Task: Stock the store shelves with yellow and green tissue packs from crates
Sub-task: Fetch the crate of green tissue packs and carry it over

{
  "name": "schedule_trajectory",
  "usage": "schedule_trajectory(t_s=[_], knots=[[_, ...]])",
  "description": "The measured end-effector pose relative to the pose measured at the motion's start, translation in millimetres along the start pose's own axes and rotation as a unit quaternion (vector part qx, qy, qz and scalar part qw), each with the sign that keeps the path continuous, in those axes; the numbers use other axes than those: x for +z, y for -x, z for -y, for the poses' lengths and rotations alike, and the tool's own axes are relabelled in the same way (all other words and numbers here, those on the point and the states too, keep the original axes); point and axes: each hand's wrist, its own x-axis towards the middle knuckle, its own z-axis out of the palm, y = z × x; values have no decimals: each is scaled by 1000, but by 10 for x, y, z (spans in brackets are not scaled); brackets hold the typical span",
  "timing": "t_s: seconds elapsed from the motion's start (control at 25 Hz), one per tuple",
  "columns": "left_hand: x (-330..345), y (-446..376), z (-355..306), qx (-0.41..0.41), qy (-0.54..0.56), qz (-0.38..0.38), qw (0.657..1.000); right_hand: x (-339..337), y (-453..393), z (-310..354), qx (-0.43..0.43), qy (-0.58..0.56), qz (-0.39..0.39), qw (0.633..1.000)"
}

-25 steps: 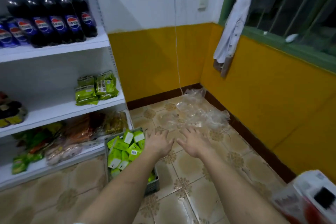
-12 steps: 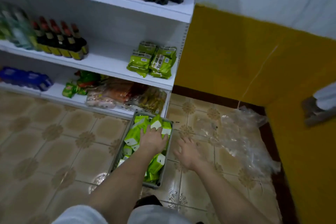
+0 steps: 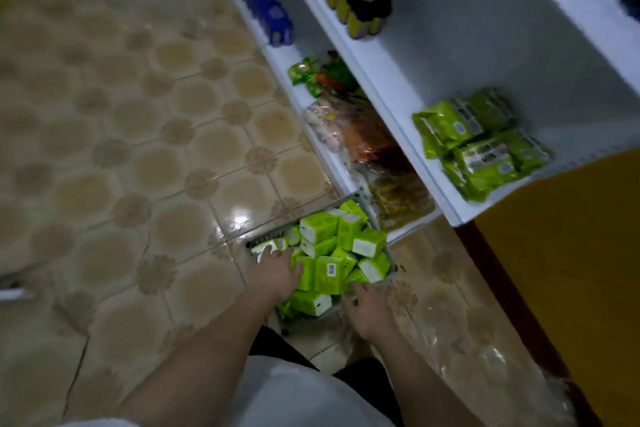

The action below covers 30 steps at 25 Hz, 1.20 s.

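Observation:
A grey crate (image 3: 266,238) stands on the tiled floor against the foot of the white shelving, heaped with green tissue packs (image 3: 346,239). My left hand (image 3: 277,276) lies on the crate's left side, fingers spread over a white-ended pack at the rim. My right hand (image 3: 367,312) is at the crate's near right corner, its fingertips tucked in among the packs. On the right end of the middle shelf (image 3: 388,80) lie several larger green tissue bundles (image 3: 478,146).
Dark bottles (image 3: 363,0) stand farther along the middle shelf. The bottom shelf holds blue packs (image 3: 270,15) and bagged snacks (image 3: 363,146). Crumpled clear plastic (image 3: 467,350) lies on the floor to my right, beside the yellow wall (image 3: 561,253).
The view has swung left and down. My right hand has come from the floor tiles to the crate's near corner. My left hand has slid to the crate's left side.

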Motion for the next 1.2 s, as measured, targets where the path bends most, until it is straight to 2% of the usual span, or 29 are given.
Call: schedule_trajectory(t_s=[0.12,0.2,0.28,0.36,0.52,0.6,0.64,0.68,0.72,0.8,0.92,1.0,1.12,1.2], knots=[[234,-194,30,-104,83,-15,991,-109,-544,-35,-65,11,57,996],[499,-362,-71,-175,188,-51,965,-151,-920,-193,-107,16,92,990],[823,-542,-176,-269,315,-86,906,-254,-1300,-408,-115,13,105,988],[1323,-936,-222,-372,400,-115,829,-321,-1981,-779,-90,-21,99,991],[2132,-1595,65,-487,434,-175,738,-414,-3367,-1468,22,-68,-25,997],[2510,-2002,415,-525,440,-210,698,-222,-4125,-1775,53,-91,-35,994],[2655,-2157,584,-525,450,-224,687,-131,-4404,-1856,60,-108,-27,992],[2653,-2243,686,-511,464,-225,688,-189,-4546,-1805,59,-138,-12,989],[2825,-2365,801,-498,474,-220,692,-31,-4745,-1852,71,-156,15,985],[3217,-2517,1032,-493,482,-222,690,298,-5058,-1991,72,-177,23,981],[3436,-2518,1136,-469,566,-222,641,415,-5095,-2105,78,-228,47,969],[3403,-2489,1203,-455,600,-195,628,432,-5111,-2176,90,-248,72,962],[3311,-2337,1222,-454,619,-187,613,428,-5010,-2163,95,-273,21,957],[3173,-2159,1247,-458,609,-198,617,376,-4691,-1930,95,-261,19,960]])
